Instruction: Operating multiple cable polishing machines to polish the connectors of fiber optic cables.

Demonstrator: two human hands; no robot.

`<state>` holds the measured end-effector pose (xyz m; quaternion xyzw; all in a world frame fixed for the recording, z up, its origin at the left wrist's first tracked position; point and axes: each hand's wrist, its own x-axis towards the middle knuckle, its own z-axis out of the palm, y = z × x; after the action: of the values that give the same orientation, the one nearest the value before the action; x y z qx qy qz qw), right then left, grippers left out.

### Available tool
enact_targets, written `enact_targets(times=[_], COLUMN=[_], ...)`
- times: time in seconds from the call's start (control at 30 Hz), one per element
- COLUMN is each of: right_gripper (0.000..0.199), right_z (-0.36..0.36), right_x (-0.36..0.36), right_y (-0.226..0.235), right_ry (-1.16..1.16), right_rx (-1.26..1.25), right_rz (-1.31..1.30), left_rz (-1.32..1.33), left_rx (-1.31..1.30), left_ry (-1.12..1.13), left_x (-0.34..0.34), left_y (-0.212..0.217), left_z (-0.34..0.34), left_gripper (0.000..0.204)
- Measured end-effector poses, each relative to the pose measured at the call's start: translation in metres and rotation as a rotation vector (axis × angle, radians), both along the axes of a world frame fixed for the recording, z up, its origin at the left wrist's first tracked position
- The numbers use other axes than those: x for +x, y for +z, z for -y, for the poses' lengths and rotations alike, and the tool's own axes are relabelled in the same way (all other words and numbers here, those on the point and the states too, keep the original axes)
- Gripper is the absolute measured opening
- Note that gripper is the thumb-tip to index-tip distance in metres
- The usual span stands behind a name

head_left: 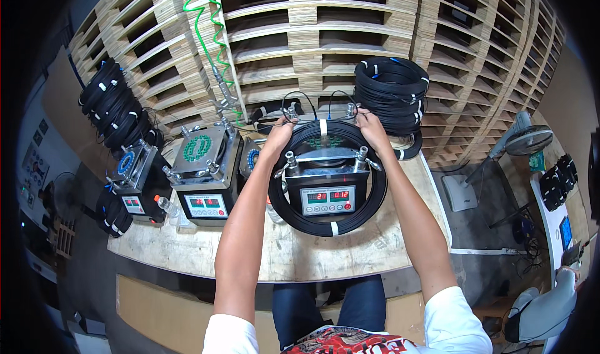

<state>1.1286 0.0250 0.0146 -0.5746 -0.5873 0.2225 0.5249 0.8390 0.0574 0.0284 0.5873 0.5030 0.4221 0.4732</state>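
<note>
A large coil of black cable [379, 197], banded with white tape, rings the front of a bench-top machine [294, 191] with red digits on its panel. My left hand [279, 136] is at the machine's back left post, fingers closed in a pinch. Over at the back right post, my right hand [371, 129] has its fingers pinched too. Thin black cable ends arch up near both hands and down toward the machine's top plate. What lies between the fingertips is mostly hidden. Green parts [322, 142] show on the plate behind the coil.
Two similar machines, one with green parts [197, 147] and one with blue [127, 162], stand left on the wooden table [187, 247]. Cable coils pile up at the back right [390, 97] and far left [112, 104]. Pallets [312, 29] rise behind; a person [544, 310] sits at right.
</note>
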Motion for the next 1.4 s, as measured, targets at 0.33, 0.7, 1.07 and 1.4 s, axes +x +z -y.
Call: enact_targets(times=[0.33,0.7,1.07,1.4], right_gripper=[0.034,0.038,0.026,0.038], right_z=[-0.001,-0.010,-0.035,-0.005], right_x=[-0.012,0.011,-0.018,-0.027], right_y=[0.001,-0.012,-0.010,0.009], right_ry=[0.184,0.059,-0.042,-0.210], right_rx=[-0.023,-0.032,-0.045,-0.136], right_rz=[-0.146,0.090,0.039,0.203], left_rz=[-0.372,-0.353,-0.315,-0.249], left_rx=[0.316,0.212,0.179,0.091], left_ry=[-0.033,0.096,0.168,0.125], left_x=[-0.017,0.001,-0.014,-0.017], left_y=[0.002,0.002,-0.007,-0.005], left_z=[-0.017,-0.011,-0.009,-0.005], left_gripper=[0.059,0.068,0.074,0.068])
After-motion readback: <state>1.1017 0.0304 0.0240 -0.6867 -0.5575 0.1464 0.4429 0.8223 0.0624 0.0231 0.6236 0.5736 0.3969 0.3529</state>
